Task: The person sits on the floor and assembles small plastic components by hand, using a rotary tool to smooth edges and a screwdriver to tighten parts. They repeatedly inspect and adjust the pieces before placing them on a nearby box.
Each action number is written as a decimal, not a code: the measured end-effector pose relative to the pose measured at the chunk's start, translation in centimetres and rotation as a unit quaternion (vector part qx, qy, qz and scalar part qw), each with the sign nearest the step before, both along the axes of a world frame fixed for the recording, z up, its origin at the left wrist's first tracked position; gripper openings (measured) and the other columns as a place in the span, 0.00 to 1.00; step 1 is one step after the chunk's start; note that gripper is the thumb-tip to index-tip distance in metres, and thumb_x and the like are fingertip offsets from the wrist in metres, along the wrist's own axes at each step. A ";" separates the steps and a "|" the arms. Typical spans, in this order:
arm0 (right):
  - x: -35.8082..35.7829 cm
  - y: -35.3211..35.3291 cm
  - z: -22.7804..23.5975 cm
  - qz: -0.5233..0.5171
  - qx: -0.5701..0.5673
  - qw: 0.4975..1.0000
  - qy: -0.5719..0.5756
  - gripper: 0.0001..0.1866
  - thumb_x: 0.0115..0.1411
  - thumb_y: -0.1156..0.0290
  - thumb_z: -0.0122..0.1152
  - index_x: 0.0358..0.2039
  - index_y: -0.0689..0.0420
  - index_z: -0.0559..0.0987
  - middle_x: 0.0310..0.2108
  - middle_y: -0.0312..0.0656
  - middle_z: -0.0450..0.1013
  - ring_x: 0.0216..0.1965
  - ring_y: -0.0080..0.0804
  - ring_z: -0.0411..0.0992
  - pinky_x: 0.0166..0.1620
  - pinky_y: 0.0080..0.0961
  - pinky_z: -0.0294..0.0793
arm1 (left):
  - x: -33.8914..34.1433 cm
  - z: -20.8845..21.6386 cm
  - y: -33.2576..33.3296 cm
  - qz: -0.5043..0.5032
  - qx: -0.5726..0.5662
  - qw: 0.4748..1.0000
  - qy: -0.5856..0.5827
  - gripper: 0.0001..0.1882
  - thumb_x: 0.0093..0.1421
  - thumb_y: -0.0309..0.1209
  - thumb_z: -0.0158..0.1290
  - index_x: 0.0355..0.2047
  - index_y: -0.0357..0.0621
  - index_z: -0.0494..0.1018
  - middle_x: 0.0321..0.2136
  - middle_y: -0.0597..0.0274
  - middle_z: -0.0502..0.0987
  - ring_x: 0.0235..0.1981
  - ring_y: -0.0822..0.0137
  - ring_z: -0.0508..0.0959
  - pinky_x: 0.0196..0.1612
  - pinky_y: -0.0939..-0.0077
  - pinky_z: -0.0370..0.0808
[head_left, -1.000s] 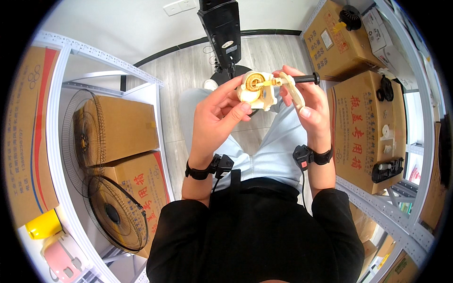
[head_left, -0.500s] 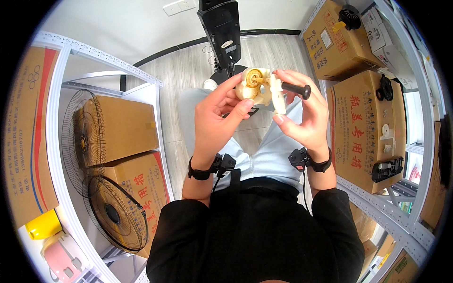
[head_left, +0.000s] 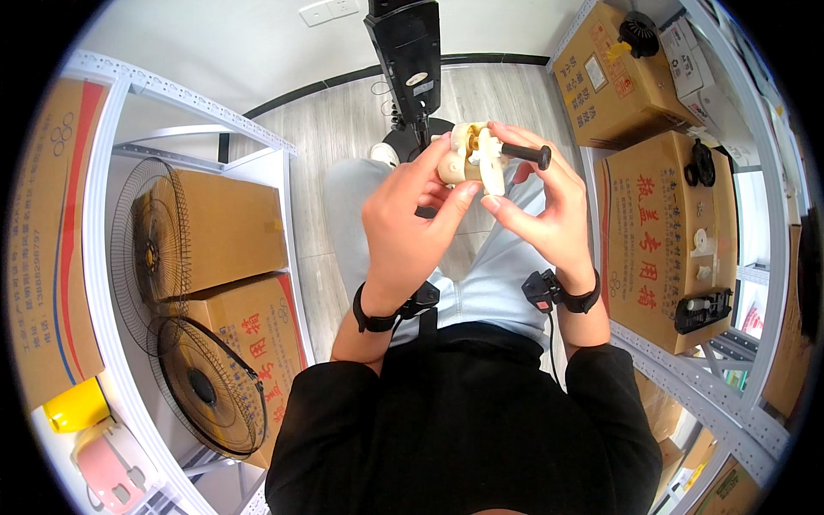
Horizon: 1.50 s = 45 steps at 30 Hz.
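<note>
My left hand (head_left: 410,215) is closed around a cream plastic housing (head_left: 451,168), fingers behind it and thumb at its lower edge. Brass-coloured parts (head_left: 473,140) show inside the housing. Facing it is a flat cream cover piece (head_left: 492,169), pinched by my right hand (head_left: 554,219) between the fingers at its top and the thumb near its lower end. From the cover's right side sticks out a black round-headed knob (head_left: 528,155). Housing and cover are close together; whether they touch all round I cannot tell. Both are held above my lap.
Ahead, a black stand (head_left: 408,69) rises from a round base on the floor. Two fan guards (head_left: 206,386) lean against cardboard boxes (head_left: 227,232) on the left shelf. On the right, a carton (head_left: 627,240) carries a black tray-like part (head_left: 704,309) and small white parts (head_left: 702,242).
The cover and knob have moved left, up against the housing, narrowing the gap between them. My left hand has shifted right and turned the housing, so its round opening shows less.
</note>
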State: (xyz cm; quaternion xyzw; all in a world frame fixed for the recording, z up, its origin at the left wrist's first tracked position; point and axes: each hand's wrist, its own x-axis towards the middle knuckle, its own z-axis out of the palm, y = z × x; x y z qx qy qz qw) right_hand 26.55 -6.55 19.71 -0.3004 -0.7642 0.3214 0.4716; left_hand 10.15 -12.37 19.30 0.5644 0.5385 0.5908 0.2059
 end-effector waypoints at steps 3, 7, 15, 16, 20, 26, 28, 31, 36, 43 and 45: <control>0.0 0.2 -0.7 0.016 -0.031 0.999 0.023 0.31 0.43 0.70 0.70 0.52 0.53 0.76 0.52 0.39 0.73 0.46 0.28 0.72 0.37 0.19 0.69 | 0.2 0.1 -0.1 0.022 0.011 0.999 0.041 0.26 0.49 0.25 0.65 0.50 0.41 0.74 0.26 0.58 0.77 0.22 0.73 0.79 0.25 0.81 0.76; 0.0 0.6 -1.1 0.054 -0.085 0.992 0.079 0.31 0.44 0.71 0.71 0.52 0.55 0.75 0.53 0.40 0.72 0.46 0.25 0.71 0.37 0.17 0.68 | 0.3 0.6 -0.5 0.032 0.002 0.996 0.088 0.25 0.50 0.22 0.64 0.50 0.37 0.74 0.31 0.54 0.79 0.28 0.73 0.80 0.30 0.82 0.77; 0.3 1.0 -1.8 0.115 -0.158 0.971 0.138 0.31 0.45 0.73 0.72 0.52 0.58 0.75 0.57 0.42 0.68 0.45 0.21 0.70 0.39 0.15 0.67 | 0.8 0.2 -0.4 0.076 0.057 0.983 0.155 0.26 0.48 0.27 0.65 0.49 0.43 0.74 0.24 0.62 0.75 0.19 0.72 0.76 0.22 0.80 0.73; 0.5 1.1 -2.0 0.120 -0.164 0.969 0.140 0.30 0.45 0.74 0.72 0.52 0.58 0.75 0.58 0.43 0.68 0.45 0.21 0.69 0.39 0.15 0.67 | 0.8 0.2 -0.4 0.079 0.059 0.982 0.162 0.26 0.48 0.28 0.65 0.50 0.43 0.74 0.24 0.62 0.75 0.19 0.72 0.76 0.22 0.80 0.73; 0.7 1.4 -2.7 0.140 -0.176 0.961 0.161 0.29 0.45 0.75 0.72 0.51 0.58 0.76 0.58 0.45 0.67 0.46 0.21 0.68 0.40 0.15 0.68 | 1.1 0.2 -0.5 0.091 0.065 0.975 0.191 0.26 0.48 0.29 0.64 0.50 0.44 0.74 0.24 0.63 0.74 0.18 0.72 0.74 0.21 0.79 0.71; 0.6 1.7 -2.9 0.168 -0.188 0.949 0.191 0.29 0.46 0.79 0.70 0.52 0.59 0.75 0.60 0.47 0.65 0.47 0.21 0.67 0.41 0.15 0.70 | 1.3 0.1 -0.5 0.101 0.067 0.971 0.207 0.26 0.49 0.30 0.64 0.51 0.45 0.74 0.24 0.63 0.73 0.19 0.70 0.73 0.22 0.77 0.70; 0.5 1.7 -3.1 0.177 -0.202 0.941 0.206 0.31 0.46 0.80 0.70 0.53 0.59 0.73 0.60 0.48 0.64 0.47 0.20 0.67 0.41 0.15 0.70 | 1.3 0.0 -0.5 0.105 0.067 0.969 0.212 0.27 0.49 0.30 0.64 0.51 0.45 0.74 0.24 0.63 0.72 0.19 0.70 0.73 0.22 0.77 0.70; 0.2 1.7 -3.2 0.196 -0.244 0.918 0.243 0.33 0.47 0.81 0.69 0.56 0.61 0.71 0.61 0.48 0.62 0.48 0.20 0.67 0.42 0.15 0.70 | 1.5 0.5 -0.6 0.101 0.046 0.972 0.209 0.26 0.48 0.23 0.64 0.50 0.42 0.74 0.25 0.60 0.75 0.21 0.72 0.78 0.24 0.78 0.74; 0.3 1.7 -3.0 0.219 -0.293 0.897 0.247 0.41 0.48 0.66 0.71 0.60 0.63 0.63 0.63 0.51 0.57 0.54 0.33 0.68 0.53 0.28 0.70 | 1.5 0.2 -0.6 0.115 0.056 0.966 0.223 0.27 0.48 0.30 0.64 0.51 0.45 0.74 0.24 0.63 0.71 0.21 0.68 0.73 0.24 0.75 0.71; 0.5 2.0 -4.0 0.232 -0.314 0.883 0.261 0.42 0.51 0.59 0.70 0.61 0.64 0.61 0.62 0.49 0.59 0.37 0.22 0.67 0.42 0.20 0.69 | 1.7 0.3 -0.7 0.129 0.059 0.959 0.245 0.27 0.47 0.30 0.65 0.50 0.45 0.74 0.24 0.63 0.72 0.23 0.65 0.74 0.25 0.75 0.71; 0.4 2.1 -4.1 0.236 -0.320 0.881 0.256 0.43 0.52 0.58 0.70 0.62 0.64 0.60 0.63 0.48 0.59 0.38 0.22 0.68 0.42 0.20 0.69 | 1.6 0.4 -0.6 0.138 0.070 0.956 0.249 0.27 0.46 0.27 0.66 0.49 0.45 0.75 0.23 0.63 0.73 0.20 0.71 0.75 0.23 0.78 0.72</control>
